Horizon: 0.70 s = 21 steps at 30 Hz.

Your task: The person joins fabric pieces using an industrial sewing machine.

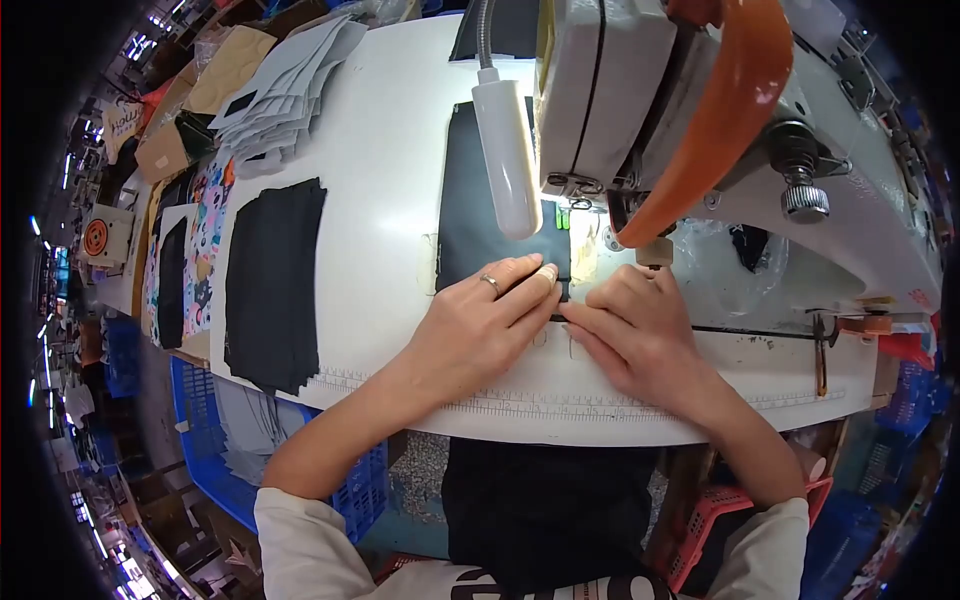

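Observation:
A black fabric piece (465, 215) lies on the white sewing table, partly under the lamp and beside the sewing machine head (610, 90). My left hand (490, 315), with a ring on one finger, rests on its lower part with the fingers stretched out and lying flat. Close by on the right, my right hand (635, 325) has its fingers curled in a pinch at the fabric's lower right corner. The fingertips of both hands nearly meet there. Small green clips or tabs (563, 219) show near the fabric's right edge. The needle area is mostly hidden.
A white lamp (508, 150) hangs over the fabric, and an orange guard (715, 120) crosses the machine. Left stand a black fabric stack (275, 285) and grey pieces (290, 90). A printed ruler (530, 407) runs along the front edge. Below are a blue basket (205, 440) and red basket (700, 520).

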### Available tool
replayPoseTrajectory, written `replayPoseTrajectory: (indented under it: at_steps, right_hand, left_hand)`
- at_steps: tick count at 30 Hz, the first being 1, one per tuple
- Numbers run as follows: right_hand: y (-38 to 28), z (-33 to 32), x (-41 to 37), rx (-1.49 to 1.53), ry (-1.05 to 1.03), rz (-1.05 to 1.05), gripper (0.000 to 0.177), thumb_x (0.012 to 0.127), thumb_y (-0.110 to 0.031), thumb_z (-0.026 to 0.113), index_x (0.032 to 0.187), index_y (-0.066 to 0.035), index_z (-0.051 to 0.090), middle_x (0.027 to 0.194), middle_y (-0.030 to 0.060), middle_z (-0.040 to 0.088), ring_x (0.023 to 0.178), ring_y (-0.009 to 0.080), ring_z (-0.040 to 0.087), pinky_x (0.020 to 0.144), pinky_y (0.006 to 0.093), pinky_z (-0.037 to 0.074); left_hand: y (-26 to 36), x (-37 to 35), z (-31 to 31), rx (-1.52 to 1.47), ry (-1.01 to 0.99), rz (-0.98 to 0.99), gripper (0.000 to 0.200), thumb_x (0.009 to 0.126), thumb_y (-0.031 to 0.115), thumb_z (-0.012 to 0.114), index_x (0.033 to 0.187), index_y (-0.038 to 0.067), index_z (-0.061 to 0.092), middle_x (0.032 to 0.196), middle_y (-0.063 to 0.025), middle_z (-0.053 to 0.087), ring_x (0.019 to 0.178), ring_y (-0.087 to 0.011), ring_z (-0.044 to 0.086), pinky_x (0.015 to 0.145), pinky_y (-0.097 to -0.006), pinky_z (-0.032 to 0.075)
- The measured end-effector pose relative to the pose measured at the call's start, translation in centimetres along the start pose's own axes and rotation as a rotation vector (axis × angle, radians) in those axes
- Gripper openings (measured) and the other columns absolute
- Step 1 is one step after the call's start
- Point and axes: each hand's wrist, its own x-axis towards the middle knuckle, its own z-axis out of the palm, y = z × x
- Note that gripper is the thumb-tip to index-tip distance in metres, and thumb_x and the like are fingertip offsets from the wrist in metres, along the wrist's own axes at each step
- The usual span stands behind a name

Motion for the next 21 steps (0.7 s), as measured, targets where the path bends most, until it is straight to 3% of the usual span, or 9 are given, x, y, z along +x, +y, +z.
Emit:
replayPoseTrajectory:
  at_steps: [3,6,13,16,21]
  right_hand:
    - [0.11,-0.15,-0.18,0.013,0.003,0.000,0.030,0.084,-0.008,0.077,0.113,-0.007,0.072,0.099,0.0026,0.062,0.088,0.0220,0.060,0.086,0.0386,0.042]
    - [0.40,-0.12,-0.38,-0.004,0.137,0.067,0.029,0.085,-0.006,0.076,0.114,-0.007,0.071,0.107,0.0035,0.066,0.094,0.0219,0.063,0.087,0.0380,0.043]
    - [0.23,0.54,0.07,0.003,0.077,0.020,0.029,0.087,-0.007,0.075,0.116,-0.007,0.071,0.118,0.0036,0.069,0.107,0.0202,0.065,0.089,0.0371,0.044]
    - [-0.14,0.52,0.04,-0.048,0.063,0.010,0.031,0.087,-0.009,0.076,0.117,-0.007,0.071,0.120,0.0029,0.069,0.110,0.0190,0.064,0.090,0.0370,0.044]
    - [-0.18,0.15,0.06,-0.108,0.031,-0.014,0.034,0.086,-0.015,0.078,0.119,-0.007,0.071,0.120,0.0015,0.069,0.113,0.0169,0.062,0.090,0.0374,0.043]
  left_hand:
    - [0.23,0.28,-0.38,0.030,-0.029,0.007,0.026,0.083,0.008,0.073,0.107,-0.002,0.073,0.116,-0.0085,0.067,0.115,-0.0260,0.066,0.093,-0.0361,0.059]
    - [0.27,0.25,-0.38,0.042,-0.040,0.008,0.025,0.084,0.008,0.072,0.107,-0.002,0.073,0.117,-0.0086,0.067,0.116,-0.0263,0.066,0.094,-0.0363,0.059]
    - [0.12,-0.05,-0.31,-0.014,-0.040,-0.027,0.027,0.082,0.006,0.072,0.108,-0.002,0.072,0.116,-0.0092,0.068,0.117,-0.0273,0.067,0.093,-0.0362,0.059]
    - [-0.39,-0.52,-0.24,-0.231,-0.001,-0.129,0.040,0.073,-0.006,0.073,0.112,-0.001,0.074,0.122,-0.0104,0.070,0.120,-0.0285,0.068,0.093,-0.0374,0.061]
    - [-0.58,-0.39,-0.67,-0.233,-0.021,-0.096,0.039,0.073,-0.009,0.072,0.112,-0.002,0.073,0.123,-0.0111,0.070,0.121,-0.0298,0.068,0.093,-0.0379,0.061]
